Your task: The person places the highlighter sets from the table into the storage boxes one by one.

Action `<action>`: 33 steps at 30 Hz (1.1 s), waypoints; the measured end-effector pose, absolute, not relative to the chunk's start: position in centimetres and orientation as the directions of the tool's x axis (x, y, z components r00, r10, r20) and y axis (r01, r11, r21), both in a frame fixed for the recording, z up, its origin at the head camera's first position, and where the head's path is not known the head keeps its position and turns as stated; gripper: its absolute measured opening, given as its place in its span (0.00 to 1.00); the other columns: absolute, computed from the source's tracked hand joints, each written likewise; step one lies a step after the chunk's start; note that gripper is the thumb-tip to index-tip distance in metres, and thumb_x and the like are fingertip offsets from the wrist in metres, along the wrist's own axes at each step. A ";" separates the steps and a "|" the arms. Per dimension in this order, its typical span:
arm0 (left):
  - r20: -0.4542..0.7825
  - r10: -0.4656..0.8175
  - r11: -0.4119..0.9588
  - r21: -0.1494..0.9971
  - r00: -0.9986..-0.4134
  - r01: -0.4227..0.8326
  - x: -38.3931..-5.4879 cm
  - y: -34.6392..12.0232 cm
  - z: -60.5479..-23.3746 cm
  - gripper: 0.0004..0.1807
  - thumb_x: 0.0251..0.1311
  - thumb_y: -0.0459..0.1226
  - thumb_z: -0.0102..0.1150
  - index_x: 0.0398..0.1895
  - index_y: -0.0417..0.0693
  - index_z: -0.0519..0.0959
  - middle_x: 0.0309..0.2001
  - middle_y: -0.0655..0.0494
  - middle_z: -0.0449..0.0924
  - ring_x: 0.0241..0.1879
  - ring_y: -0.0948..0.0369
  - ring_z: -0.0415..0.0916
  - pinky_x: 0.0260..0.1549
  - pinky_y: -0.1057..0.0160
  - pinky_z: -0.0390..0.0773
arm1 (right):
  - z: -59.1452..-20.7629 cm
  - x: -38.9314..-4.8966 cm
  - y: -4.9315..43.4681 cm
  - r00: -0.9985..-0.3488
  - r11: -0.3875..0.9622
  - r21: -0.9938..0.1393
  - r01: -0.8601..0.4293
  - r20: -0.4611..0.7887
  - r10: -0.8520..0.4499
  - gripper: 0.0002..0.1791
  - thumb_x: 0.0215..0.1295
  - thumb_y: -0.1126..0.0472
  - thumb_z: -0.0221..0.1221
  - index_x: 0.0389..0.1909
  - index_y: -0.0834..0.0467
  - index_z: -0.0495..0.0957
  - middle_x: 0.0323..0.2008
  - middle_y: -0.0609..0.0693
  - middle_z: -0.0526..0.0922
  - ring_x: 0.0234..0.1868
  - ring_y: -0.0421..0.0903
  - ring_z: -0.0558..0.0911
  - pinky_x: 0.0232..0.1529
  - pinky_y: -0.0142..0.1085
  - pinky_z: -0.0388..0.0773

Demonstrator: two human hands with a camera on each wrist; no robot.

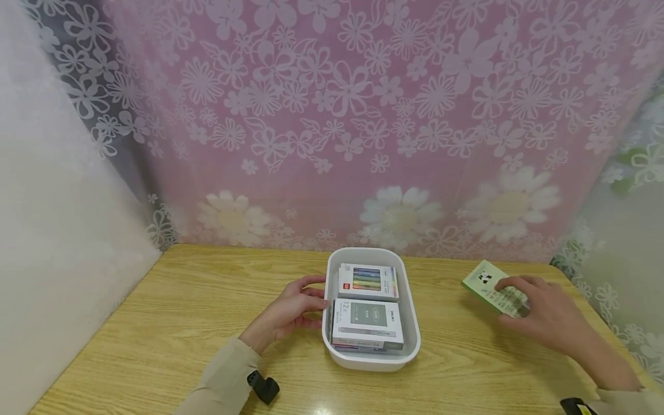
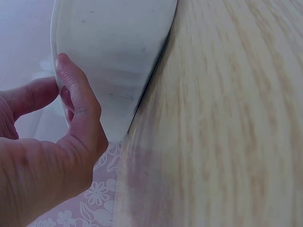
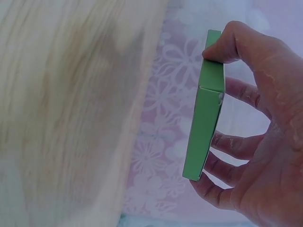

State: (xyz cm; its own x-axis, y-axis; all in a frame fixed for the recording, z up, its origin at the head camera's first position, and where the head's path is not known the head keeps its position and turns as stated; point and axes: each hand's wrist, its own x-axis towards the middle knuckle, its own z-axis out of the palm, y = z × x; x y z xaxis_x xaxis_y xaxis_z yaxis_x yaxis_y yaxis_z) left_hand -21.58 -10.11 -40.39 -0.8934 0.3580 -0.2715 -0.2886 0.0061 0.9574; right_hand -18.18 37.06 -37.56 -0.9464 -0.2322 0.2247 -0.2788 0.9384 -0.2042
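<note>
A white plastic bin stands mid-table in the head view. My left hand is at its left side and grips its rim; the left wrist view shows the fingers curled at the wall and edge. Over the table at the right, my right hand holds a flat green box with a panda picture and printed text. In the right wrist view, thumb and fingertips clasp the box by its edges, and it is tilted above the tabletop.
Inside the bin lie a white box of colored pens with a window and, nearer me, a white-and-grey box atop other boxes. The wooden table ends at a pink floral curtain. Pale curtains hang at both sides.
</note>
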 end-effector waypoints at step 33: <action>-0.265 0.371 -0.002 0.958 -0.890 -0.286 -21.6 -10.1 -40.4 0.35 0.66 0.31 0.59 0.76 0.44 0.61 0.60 0.39 0.73 0.45 0.58 0.81 0.33 0.63 0.85 | -35.0 -17.3 30.2 -0.861 0.897 -0.156 -0.413 0.388 -0.329 0.26 0.45 0.55 0.75 0.48 0.45 0.80 0.55 0.60 0.80 0.51 0.67 0.79 0.40 0.64 0.74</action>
State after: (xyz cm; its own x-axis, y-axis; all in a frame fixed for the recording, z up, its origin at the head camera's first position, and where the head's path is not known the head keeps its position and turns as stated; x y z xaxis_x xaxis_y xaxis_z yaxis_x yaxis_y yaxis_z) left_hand -21.65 -10.12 -40.39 -0.8900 0.3712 -0.2649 -0.2860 -0.0018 0.9582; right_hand -17.29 30.18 -34.97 -0.8611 -0.3289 0.3878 -0.4131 0.8972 -0.1562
